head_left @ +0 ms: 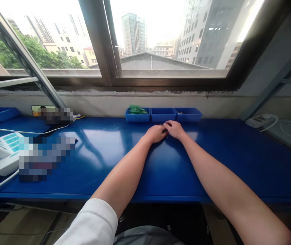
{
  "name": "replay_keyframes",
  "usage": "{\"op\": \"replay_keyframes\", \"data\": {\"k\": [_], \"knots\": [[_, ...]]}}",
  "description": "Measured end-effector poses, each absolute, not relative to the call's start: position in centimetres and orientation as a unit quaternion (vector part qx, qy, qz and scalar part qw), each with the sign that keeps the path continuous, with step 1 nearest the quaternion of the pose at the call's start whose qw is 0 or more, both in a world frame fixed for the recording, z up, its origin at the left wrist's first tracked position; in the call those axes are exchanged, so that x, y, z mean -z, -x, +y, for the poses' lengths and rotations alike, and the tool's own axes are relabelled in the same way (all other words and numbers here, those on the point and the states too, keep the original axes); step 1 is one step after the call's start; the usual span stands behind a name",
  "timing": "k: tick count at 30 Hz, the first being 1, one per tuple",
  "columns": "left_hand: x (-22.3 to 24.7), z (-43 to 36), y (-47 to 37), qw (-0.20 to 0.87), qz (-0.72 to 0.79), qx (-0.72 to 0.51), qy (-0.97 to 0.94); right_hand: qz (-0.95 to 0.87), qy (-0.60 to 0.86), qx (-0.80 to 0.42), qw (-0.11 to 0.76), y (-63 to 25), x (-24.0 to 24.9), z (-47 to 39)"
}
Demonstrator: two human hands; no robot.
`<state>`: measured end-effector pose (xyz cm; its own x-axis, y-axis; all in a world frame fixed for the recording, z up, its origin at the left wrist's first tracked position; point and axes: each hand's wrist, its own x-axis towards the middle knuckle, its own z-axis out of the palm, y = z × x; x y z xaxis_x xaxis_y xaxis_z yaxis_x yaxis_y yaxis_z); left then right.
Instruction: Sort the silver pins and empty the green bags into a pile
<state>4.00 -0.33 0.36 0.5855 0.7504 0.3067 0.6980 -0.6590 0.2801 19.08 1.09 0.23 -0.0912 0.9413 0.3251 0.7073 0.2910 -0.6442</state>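
Note:
My left hand (156,133) and my right hand (174,129) meet over the blue table (171,170), just in front of the blue bins. Both have their fingers bent and pressed together around a small dark thing (164,131), mostly hidden between them and too small to name. Behind the hands stand three joined blue bins. Green packets (137,109) lie in the left bin (137,118), the middle bin (163,114) shows nothing inside, and small metal pieces (182,113) lie in the right bin (189,116).
At the left are a white device with light-blue keys (13,143), a blurred-out object (47,158), a propped phone-like screen (42,111) and white cables. Another blue tray (1,114) sits at the far left. A power strip (259,120) lies at the right, by a metal frame.

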Motion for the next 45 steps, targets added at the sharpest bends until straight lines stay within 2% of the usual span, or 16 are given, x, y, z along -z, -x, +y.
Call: {"op": "replay_keyframes", "data": {"k": [3, 10, 17, 22, 31, 39, 45], "knots": [[-0.2, 0.0, -3.6, 0.058, 0.425, -0.224, -0.875, -0.762, 0.555, -0.154, 0.296, -18.7, -0.3, 0.9], [0.1, 0.6, -3.3, 0.064, 0.447, -0.274, -0.849, -0.779, 0.523, -0.181, 0.294, -19.4, 0.0, 1.5], [-0.7, 0.1, -2.5, 0.125, 0.428, -0.209, -0.870, -0.790, 0.514, -0.173, 0.286, -19.7, 0.0, 1.2], [-0.7, -0.4, -2.9, 0.100, 0.436, -0.153, -0.881, -0.797, 0.504, -0.147, 0.298, -19.7, 0.0, 1.1], [-0.4, -0.4, -3.4, 0.100, 0.460, -0.146, -0.870, -0.765, 0.578, -0.047, 0.280, -18.9, 0.5, 1.3], [-0.4, -0.2, -3.0, 0.104, 0.463, -0.164, -0.865, -0.785, 0.536, -0.147, 0.273, -19.9, -0.3, 1.1], [-0.2, 0.0, -2.9, 0.114, 0.462, -0.170, -0.863, -0.792, 0.530, -0.141, 0.267, -20.2, -0.2, 1.2]]}}
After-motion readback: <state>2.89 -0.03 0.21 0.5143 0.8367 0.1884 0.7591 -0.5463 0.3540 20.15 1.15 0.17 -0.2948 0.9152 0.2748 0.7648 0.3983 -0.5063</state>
